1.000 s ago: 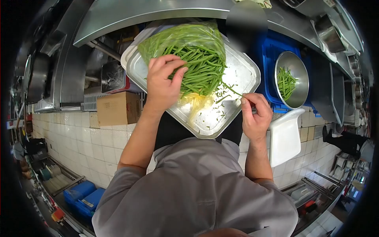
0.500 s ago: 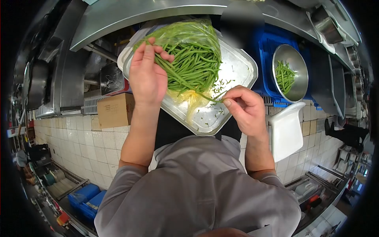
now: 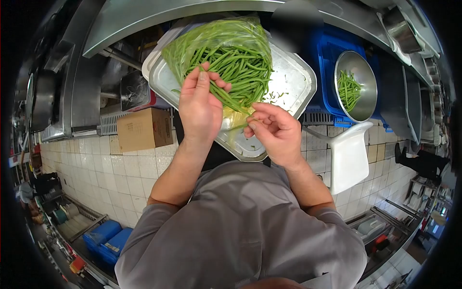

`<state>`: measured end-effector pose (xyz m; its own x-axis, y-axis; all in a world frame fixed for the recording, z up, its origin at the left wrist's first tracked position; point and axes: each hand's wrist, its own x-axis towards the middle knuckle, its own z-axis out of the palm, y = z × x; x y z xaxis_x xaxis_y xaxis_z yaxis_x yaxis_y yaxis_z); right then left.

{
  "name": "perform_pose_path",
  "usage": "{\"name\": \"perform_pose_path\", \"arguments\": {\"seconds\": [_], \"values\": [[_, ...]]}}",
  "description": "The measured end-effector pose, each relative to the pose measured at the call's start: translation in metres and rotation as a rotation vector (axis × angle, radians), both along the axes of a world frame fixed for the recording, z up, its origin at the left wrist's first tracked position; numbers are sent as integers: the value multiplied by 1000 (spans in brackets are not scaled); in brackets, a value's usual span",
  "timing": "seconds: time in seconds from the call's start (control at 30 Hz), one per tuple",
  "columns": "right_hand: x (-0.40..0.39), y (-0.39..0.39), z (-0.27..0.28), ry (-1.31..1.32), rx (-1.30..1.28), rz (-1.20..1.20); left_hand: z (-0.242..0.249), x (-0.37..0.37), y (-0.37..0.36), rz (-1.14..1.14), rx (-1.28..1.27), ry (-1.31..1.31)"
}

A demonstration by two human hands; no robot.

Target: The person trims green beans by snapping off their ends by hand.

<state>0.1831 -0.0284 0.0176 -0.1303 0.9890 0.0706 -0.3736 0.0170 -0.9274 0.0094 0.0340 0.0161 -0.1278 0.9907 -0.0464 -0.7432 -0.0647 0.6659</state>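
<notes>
Thumb and fingertips of my left hand (image 3: 198, 106) are pinched together at a green bean, over the heap of green beans (image 3: 236, 72). My right hand (image 3: 276, 132) pinches the tip of a green bean near the front of the heap, its other fingers curled. The heap lies in an open clear plastic bag (image 3: 211, 38) on a metal tray (image 3: 288, 62). Yellowish bag film bunches under my fingers. Small cut bean ends (image 3: 276, 95) are scattered on the tray, right of the heap.
To the right, a steel bowl (image 3: 369, 91) holding some green beans (image 3: 348, 90) rests over a blue crate (image 3: 327, 72). A white chair (image 3: 351, 154) stands beside my right arm. A cardboard box (image 3: 139, 130) sits on the tiled floor at left. A steel counter edge (image 3: 192, 13) runs across the front.
My right hand has moved left, from over the tray's right side to the front of the heap. My left hand has come right and closer to me. The hands are nearer each other.
</notes>
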Motion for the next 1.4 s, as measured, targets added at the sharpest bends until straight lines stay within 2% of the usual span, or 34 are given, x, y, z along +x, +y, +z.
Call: {"name": "perform_pose_path", "arguments": {"seconds": [0.07,0.17,0.2,0.3,0.33,0.43,0.47,0.5,0.57,0.67,0.77,0.87,0.97,1.07,1.17,1.27,1.4], "values": [[1,4,0,-243,153,-33,-3,5,-7,-64,-12,74],[12,6,11,-281,110,-30,-14,-3,-21,-224,-40,202],[23,6,21,-237,-8,67,-16,-10,-24,-288,-53,248],[72,11,40,-147,101,474,-11,-29,-28,-319,-74,294],[76,13,45,-41,136,527,-7,-30,-29,-308,-76,328],[71,18,49,-311,96,562,5,-26,-34,-535,-203,269],[57,17,48,-408,-44,423,7,-18,-38,-601,-248,297],[45,20,38,-551,-40,273,2,-9,-43,-600,-222,323],[28,28,21,-714,170,41,-13,5,-52,-595,-172,378],[16,23,7,-408,-79,32,-16,5,-57,-556,-165,383],[6,18,5,-129,-211,-9,-30,1,-58,-553,-141,403],[5,17,-2,-105,-206,22,-25,-1,-59,-533,-176,392],[5,17,1,-370,-132,31,-22,-1,-60,-541,-170,397],[4,19,-3,-501,-28,-17,-21,-4,-61,-551,-150,440],[5,17,-3,-241,-164,81,-27,-9,-63,-547,-140,491],[7,16,-12,-235,-165,114,-22,-8,-62,-564,-129,539],[4,15,-9,-388,-56,92,-21,-10,-62,-575,-137,596]]}}
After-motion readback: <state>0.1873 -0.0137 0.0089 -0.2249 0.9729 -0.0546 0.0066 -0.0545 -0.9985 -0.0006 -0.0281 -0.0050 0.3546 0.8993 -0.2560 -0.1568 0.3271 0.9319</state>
